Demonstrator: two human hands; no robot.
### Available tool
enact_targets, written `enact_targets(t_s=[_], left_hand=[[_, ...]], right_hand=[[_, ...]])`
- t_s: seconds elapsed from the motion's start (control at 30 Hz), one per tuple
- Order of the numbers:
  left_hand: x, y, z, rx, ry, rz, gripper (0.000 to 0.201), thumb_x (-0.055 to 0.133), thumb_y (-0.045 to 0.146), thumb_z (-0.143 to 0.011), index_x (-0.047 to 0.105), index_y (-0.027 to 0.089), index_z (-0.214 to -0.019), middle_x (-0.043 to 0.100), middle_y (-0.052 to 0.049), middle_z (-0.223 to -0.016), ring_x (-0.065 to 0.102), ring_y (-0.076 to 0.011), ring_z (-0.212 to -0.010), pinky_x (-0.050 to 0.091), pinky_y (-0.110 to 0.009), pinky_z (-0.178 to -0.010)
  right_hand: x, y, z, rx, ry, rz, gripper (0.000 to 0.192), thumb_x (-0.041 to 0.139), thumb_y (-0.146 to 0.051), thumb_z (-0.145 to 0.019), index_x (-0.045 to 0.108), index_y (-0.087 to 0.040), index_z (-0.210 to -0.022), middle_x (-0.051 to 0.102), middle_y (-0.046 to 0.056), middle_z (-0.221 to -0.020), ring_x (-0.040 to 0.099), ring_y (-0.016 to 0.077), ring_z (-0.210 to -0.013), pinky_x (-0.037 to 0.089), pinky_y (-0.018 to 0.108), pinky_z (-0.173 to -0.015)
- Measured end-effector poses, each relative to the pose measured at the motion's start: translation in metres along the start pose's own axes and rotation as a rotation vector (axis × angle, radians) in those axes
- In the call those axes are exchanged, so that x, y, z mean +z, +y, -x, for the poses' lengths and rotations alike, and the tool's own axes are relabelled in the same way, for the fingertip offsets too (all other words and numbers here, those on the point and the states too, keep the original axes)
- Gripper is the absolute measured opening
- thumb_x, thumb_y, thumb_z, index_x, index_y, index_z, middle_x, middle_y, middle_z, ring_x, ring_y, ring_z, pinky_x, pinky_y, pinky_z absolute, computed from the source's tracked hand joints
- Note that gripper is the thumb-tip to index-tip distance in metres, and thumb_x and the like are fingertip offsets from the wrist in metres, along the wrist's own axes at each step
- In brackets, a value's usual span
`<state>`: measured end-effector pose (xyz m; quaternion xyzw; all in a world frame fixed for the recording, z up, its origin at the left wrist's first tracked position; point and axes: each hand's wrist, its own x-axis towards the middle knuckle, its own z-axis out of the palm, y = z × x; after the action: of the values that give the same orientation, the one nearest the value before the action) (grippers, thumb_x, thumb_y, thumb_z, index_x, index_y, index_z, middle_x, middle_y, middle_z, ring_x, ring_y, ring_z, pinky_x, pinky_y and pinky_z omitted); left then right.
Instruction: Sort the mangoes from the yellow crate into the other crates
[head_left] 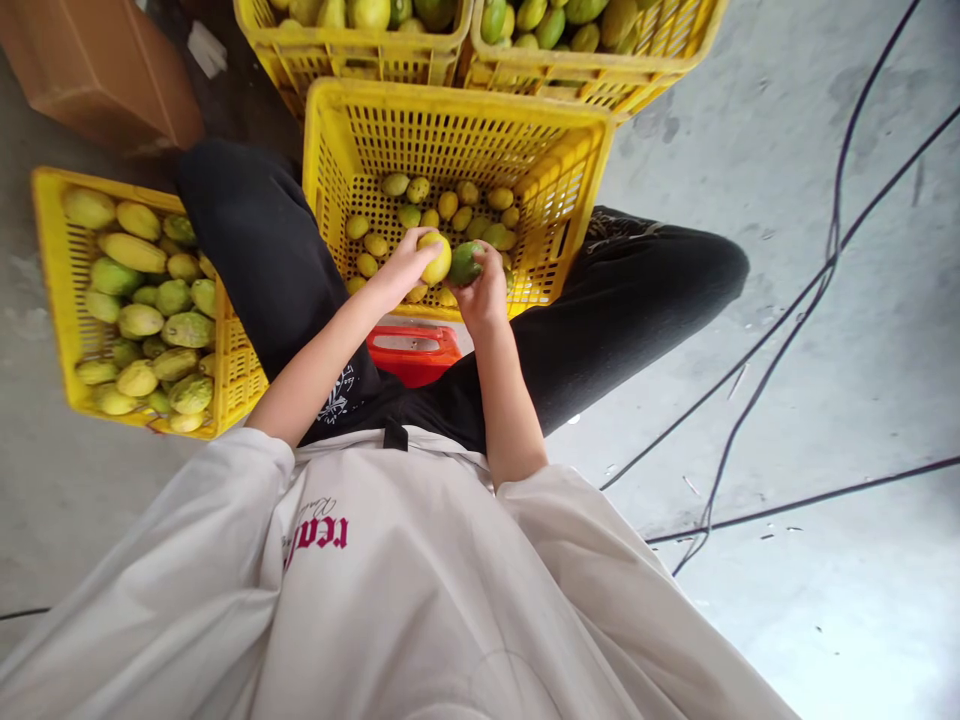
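My left hand (403, 268) is closed round a smooth, round yellow fruit (436, 258). Beside it, my right hand (486, 288) grips a dark green fruit (466, 263). Both fruits are held close together over a yellow plastic crate (457, 103) between my legs. Small yellow and green fruits (448, 206) lie scattered on the slotted bottom of that crate. My forearms and hands hide part of its near side. The exact kind of fruit is not clear.
To the left is a yellow crate (52, 290) of larger yellow-green fruits. Two more filled crates, a left one (352, 50) and a right one (592, 65), stand beyond. A brown cardboard box (97, 70), a red plastic object (416, 370) and black cables (780, 325) are nearby.
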<state>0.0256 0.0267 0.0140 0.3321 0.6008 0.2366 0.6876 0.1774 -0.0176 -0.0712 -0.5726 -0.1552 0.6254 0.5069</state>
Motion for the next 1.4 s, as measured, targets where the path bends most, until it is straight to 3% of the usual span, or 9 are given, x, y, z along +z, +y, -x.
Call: enact_targets(t_s=[0.1,0.37,0.57,0.67,0.8,0.9,1.03,1.2,1.4], left_hand=[[-0.002,0.002,0.004,0.020,-0.001,-0.022,0.020,0.078,0.040,-0.107,0.068,0.033,-0.123,0.076,-0.004,-0.112,0.065,-0.0284,-0.127,0.058,-0.041,-0.098],[0.005,0.003,0.012,0.025,-0.031,-0.031,0.033,0.091,0.033,-0.099,0.065,0.028,-0.118,0.066,-0.003,-0.107,0.076,-0.0237,-0.106,0.062,-0.038,-0.091],[0.005,0.004,0.012,0.008,0.000,-0.056,0.027,0.084,0.032,-0.102,0.066,0.027,-0.122,0.070,-0.004,-0.111,0.076,-0.0226,-0.110,0.063,-0.034,-0.092],[0.008,0.007,0.011,-0.058,0.018,-0.008,0.012,0.072,0.027,-0.108,0.065,0.026,-0.118,0.072,-0.005,-0.111,0.075,-0.0231,-0.112,0.062,-0.034,-0.088],[0.008,0.011,0.010,-0.075,-0.006,0.100,0.014,0.054,0.016,-0.111,0.063,0.024,-0.118,0.074,-0.007,-0.122,0.072,-0.0241,-0.122,0.062,-0.037,-0.089],[0.005,0.011,0.009,-0.036,-0.005,0.049,0.013,0.064,0.021,-0.111,0.064,0.029,-0.121,0.077,-0.004,-0.116,0.069,-0.0259,-0.127,0.061,-0.040,-0.097],[0.000,0.012,0.009,0.000,0.052,-0.036,0.022,0.081,0.029,-0.106,0.065,0.032,-0.121,0.077,-0.001,-0.109,0.069,-0.0257,-0.121,0.058,-0.039,-0.093],[0.003,0.013,0.013,0.016,0.047,-0.033,0.022,0.082,0.018,-0.100,0.064,0.027,-0.111,0.073,0.000,-0.103,0.071,-0.0171,-0.098,0.057,-0.031,-0.083],[0.005,0.009,0.014,0.072,-0.026,-0.055,0.029,0.085,0.017,-0.096,0.067,0.026,-0.117,0.072,-0.003,-0.106,0.077,-0.0216,-0.104,0.062,-0.036,-0.093]], right_hand=[[0.008,-0.007,0.008,-0.016,0.074,-0.015,0.044,0.080,-0.056,-0.085,0.057,-0.038,-0.118,0.071,0.005,-0.133,0.069,0.0331,-0.135,0.075,0.049,-0.087],[0.024,-0.026,0.034,-0.004,-0.042,0.022,0.043,0.091,-0.054,-0.083,0.064,-0.036,-0.111,0.075,0.000,-0.123,0.077,0.0281,-0.128,0.076,0.037,-0.085],[0.025,-0.026,0.034,0.010,-0.027,0.005,0.046,0.093,-0.055,-0.083,0.064,-0.035,-0.112,0.075,0.000,-0.124,0.077,0.0253,-0.126,0.075,0.033,-0.084],[0.024,-0.025,0.032,0.017,-0.004,0.014,0.045,0.091,-0.056,-0.084,0.063,-0.035,-0.112,0.075,0.001,-0.122,0.076,0.0262,-0.127,0.075,0.034,-0.085],[0.023,-0.025,0.024,0.022,0.083,-0.032,0.028,0.076,-0.047,-0.090,0.065,-0.033,-0.112,0.074,0.003,-0.117,0.075,0.0278,-0.125,0.074,0.037,-0.086],[0.021,-0.025,0.017,0.032,0.078,-0.062,0.024,0.067,-0.049,-0.093,0.066,-0.034,-0.112,0.075,0.005,-0.115,0.074,0.0304,-0.128,0.074,0.044,-0.090],[0.019,-0.027,0.019,-0.008,-0.040,-0.013,0.036,0.076,-0.056,-0.090,0.067,-0.036,-0.118,0.076,0.003,-0.122,0.070,0.0329,-0.136,0.071,0.052,-0.100],[0.021,-0.027,0.026,-0.005,-0.083,-0.078,0.035,0.082,-0.043,-0.086,0.069,-0.035,-0.119,0.075,0.001,-0.118,0.069,0.0286,-0.130,0.070,0.050,-0.105],[0.025,-0.025,0.026,0.006,-0.030,-0.013,0.030,0.080,-0.053,-0.096,0.065,-0.036,-0.116,0.073,0.000,-0.114,0.069,0.0274,-0.132,0.071,0.045,-0.098]])
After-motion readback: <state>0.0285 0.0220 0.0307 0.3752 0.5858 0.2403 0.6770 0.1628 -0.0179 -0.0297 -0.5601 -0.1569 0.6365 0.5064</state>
